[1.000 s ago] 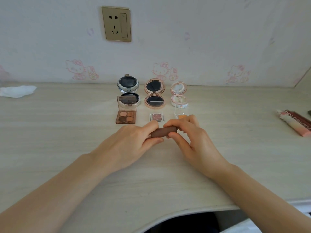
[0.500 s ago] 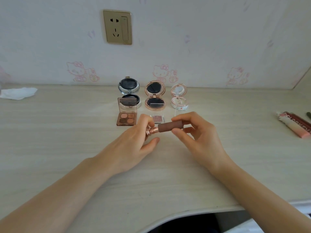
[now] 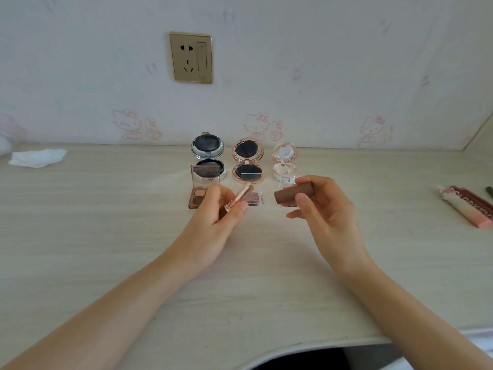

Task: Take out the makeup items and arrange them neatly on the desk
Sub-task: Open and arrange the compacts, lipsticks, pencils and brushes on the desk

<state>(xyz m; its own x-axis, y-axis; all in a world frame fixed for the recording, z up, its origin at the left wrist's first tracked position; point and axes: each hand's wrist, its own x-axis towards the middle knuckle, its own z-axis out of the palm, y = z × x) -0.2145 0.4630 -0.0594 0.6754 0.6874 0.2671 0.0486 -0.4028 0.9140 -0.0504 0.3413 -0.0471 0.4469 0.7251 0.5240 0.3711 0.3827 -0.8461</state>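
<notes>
Head view, looking down at a pale wood-grain desk (image 3: 106,249) against a wall with cartoon cat stickers. Half a second ago the lipstick was only starting to slide out of its cap; now the two parts are fully separated, with a clear gap between the hands.

At far left, a crumpled white tissue (image 3: 37,157) lies near the wall, with a wide stretch of bare desk between it and the makeup. A gold wall socket (image 3: 191,57) sits above. In the middle, three open round compacts stand in a row along the back: silver (image 3: 208,158), rose gold (image 3: 248,161) and pale pink (image 3: 285,162). In front of them lie a brown eyeshadow palette (image 3: 198,194) and a small glittery eyeshadow pan (image 3: 253,197), both partly hidden by the hands.

The left hand (image 3: 213,225) is raised above the desk, fingers curled, pinching the rose-gold lipstick tube (image 3: 238,196), which tilts up and to the right. The right hand (image 3: 322,209) holds the brown cap (image 3: 293,193) lying sideways between thumb and curled fingers, open end facing left. Both forearms reach in from the near edge, where the desk curves inward.

At far right, pink and dark red makeup tubes (image 3: 466,206) lie near the desk's edge, well apart from the hands.
</notes>
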